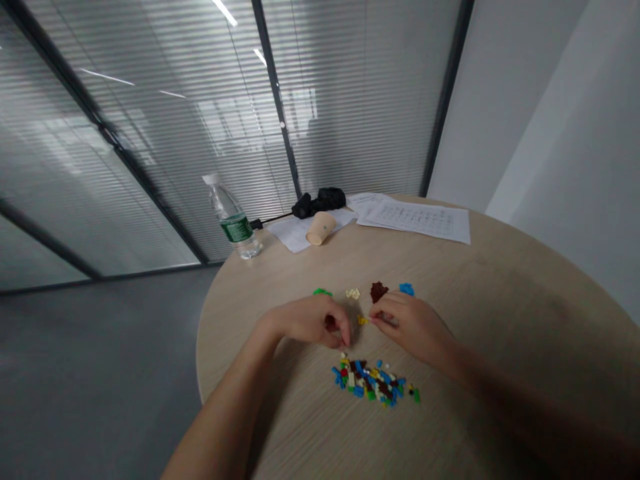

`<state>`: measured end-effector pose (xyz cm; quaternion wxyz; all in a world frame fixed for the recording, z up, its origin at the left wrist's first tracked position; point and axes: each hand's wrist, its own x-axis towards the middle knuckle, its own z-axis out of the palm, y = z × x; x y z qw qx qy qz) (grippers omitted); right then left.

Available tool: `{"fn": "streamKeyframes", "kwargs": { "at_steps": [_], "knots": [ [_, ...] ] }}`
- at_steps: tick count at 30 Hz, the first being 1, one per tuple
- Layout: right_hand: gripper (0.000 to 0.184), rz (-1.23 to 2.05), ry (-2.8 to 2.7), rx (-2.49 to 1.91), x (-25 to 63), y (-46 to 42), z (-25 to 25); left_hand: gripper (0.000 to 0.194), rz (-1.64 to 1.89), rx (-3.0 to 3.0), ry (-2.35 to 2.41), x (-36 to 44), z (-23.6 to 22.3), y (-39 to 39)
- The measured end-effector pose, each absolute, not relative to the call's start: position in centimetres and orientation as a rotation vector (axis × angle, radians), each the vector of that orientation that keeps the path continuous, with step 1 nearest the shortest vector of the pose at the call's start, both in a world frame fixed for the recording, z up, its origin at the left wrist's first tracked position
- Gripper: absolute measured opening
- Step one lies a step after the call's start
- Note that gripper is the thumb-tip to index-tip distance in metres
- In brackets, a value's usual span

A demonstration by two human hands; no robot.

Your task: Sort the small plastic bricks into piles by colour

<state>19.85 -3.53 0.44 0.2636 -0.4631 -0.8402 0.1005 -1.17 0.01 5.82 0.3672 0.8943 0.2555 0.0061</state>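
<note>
A mixed pile of small toy building bricks [375, 381] in blue, brown, yellow, green, white and red lies on the table in front of me. My left hand [323, 322] is over the pile's far left edge, thumb and fingers pinched; what they hold, if anything, is too small to name. My right hand [407, 328] pinches close beside a few yellow bricks [362, 321], and its fingertips hide whatever is between them. Sorted by colour beyond my hands are green bricks [323, 292], cream bricks [353, 293], dark brown bricks [379, 291] and blue bricks [407, 289].
The round wooden table [505, 293] carries a water bottle [235, 223] at its far left edge. Nearby, a paper cup [321, 228] lies on its side on paper. Behind it is a black bundled object [320, 201]. Printed sheets [420, 219] lie at the far edge.
</note>
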Motion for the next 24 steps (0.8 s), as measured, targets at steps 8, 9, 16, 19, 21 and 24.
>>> {"fn": "streamKeyframes", "kwargs": {
  "at_steps": [8, 9, 16, 19, 21, 24],
  "knots": [
    [0.013, 0.259, -2.344, -1.241, 19.88, -3.79, 0.29, 0.019, -0.091, 2.303, 0.725, -0.96, 5.64, -0.36],
    [0.013, 0.256, -2.35, -1.243, 19.82, -3.82, 0.26, 0.018, -0.088, 2.303, 0.729, -0.94, 5.6, -0.37],
    [0.016, 0.277, -2.35, -1.203, 19.86, -3.88, 0.4, 0.016, -0.092, 2.287, 0.687, -0.7, 5.24, -0.44],
    [0.015, 0.299, -2.305, -1.189, 19.97, -3.93, 0.53, 0.017, -0.119, 2.28, 0.67, -0.78, 5.14, -0.39],
    [0.015, 0.326, -2.252, -1.174, 20.04, -3.97, 0.56, 0.015, -0.099, 2.304, 0.686, -0.94, 5.22, -0.24],
    [0.014, 0.341, -2.18, -1.143, 20.12, -3.98, 0.54, 0.011, -0.019, 2.387, 0.759, -1.08, 5.38, 0.23]
  ]
}}
